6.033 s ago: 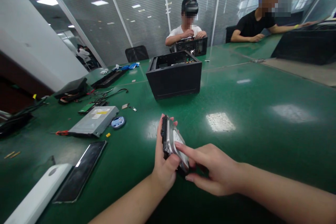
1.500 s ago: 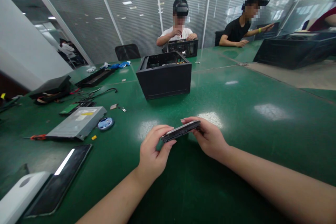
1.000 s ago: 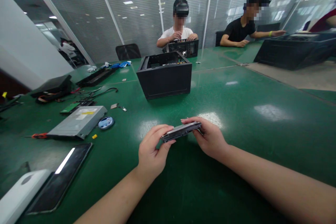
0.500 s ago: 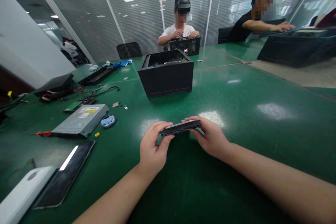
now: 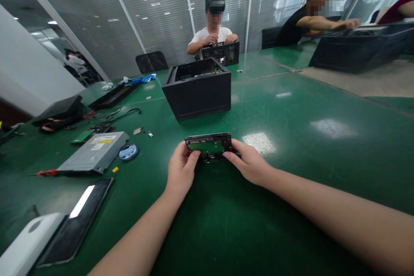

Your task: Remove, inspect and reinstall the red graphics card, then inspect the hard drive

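A green worktop [image 5: 291,138] stretches to a far edge where a person in white [image 5: 224,33] sits. Toward that edge, left of its middle, stands an open black computer case [image 5: 202,97]. Along the left edge's side lies a silver drive unit [image 5: 93,155]; toward the near left corner, a dark slab [image 5: 77,224] lies beside a white device [image 5: 32,239]. The left hand [image 5: 180,170] and right hand [image 5: 252,164] pinch a hard drive [image 5: 213,145] by its two ends, apparently clear of the worktop, on the near side of the case, its green board facing the wearer. Smallest is a yellow piece [image 5: 115,170] by the drive unit.

The step in hand looks like examining the board side; the next move seems to call for a steady two-ended grip and light thumbs.

The hard drive's back and the fingers behind it are hidden, as is much of the case's inside. The white device is cut off, and the drive unit's label is unreadable.
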Demonstrator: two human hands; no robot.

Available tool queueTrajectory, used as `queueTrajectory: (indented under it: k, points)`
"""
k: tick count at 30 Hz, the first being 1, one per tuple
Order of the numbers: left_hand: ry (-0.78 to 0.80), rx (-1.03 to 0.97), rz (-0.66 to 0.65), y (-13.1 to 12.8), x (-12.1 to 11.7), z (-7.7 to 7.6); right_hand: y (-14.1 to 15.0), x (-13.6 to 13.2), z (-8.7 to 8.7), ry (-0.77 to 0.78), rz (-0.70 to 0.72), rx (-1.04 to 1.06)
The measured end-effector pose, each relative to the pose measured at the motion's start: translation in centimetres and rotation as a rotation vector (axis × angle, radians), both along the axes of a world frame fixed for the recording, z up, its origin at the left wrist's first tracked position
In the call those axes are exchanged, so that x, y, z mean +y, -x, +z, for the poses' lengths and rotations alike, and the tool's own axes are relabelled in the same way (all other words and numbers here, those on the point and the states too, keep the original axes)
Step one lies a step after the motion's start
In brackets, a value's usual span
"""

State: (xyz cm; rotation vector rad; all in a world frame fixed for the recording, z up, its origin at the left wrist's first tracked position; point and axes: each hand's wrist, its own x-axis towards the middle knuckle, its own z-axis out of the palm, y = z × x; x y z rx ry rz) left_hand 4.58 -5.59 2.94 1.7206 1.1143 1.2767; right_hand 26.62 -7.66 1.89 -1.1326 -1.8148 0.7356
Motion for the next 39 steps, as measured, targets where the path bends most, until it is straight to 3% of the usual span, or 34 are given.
queueTrajectory:
  k: [9,15,27,33,39]
  points:
    - [0.042,0.088,-0.031,0.1,0.0,-0.1,0.1,-0.3,0.5,-0.016,-0.064,0.0]
    - [0.057,0.195,0.037,0.1,-0.5,0.0,0.2,-0.3,0.0,0.062,-0.054,0.057]
    - [0.487,-0.293,-0.118,-1.2,-1.0,-0.5,0.3,0.0,0.5,0.509,0.052,0.592]
    - [0.546,-0.355,-0.25,-0.9,-0.9,-0.2,-0.8,0.4,0.4,0.601,0.235,0.577]
    - [0.536,-0.317,-0.331,-0.8,-1.1,0.3,-1.6,0.7,0.1,0.622,0.286,0.518]
